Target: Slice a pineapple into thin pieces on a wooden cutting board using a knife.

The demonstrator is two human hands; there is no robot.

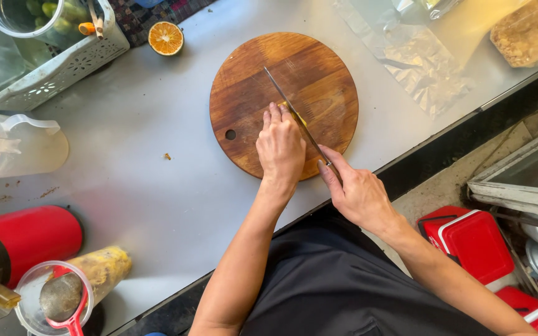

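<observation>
On the round wooden cutting board (263,81), near its middle, the left hand (279,146) curls its fingers over a small yellow piece of fruit (298,116), pinning it. The right hand (356,191) is wrapped around the knife (287,106), blade beside those fingertips. The fruit looks soft and slippery, best gripped from above.

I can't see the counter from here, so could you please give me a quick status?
Left hand pins small yellow piece on board. Right hand grips knife, blade on it. Nothing in the way.

Grey tabletop (157,186), round wooden cutting board (250,81), halved orange (165,38), white basket (57,71), clear jug (14,146), foil sheet (418,62)
</observation>
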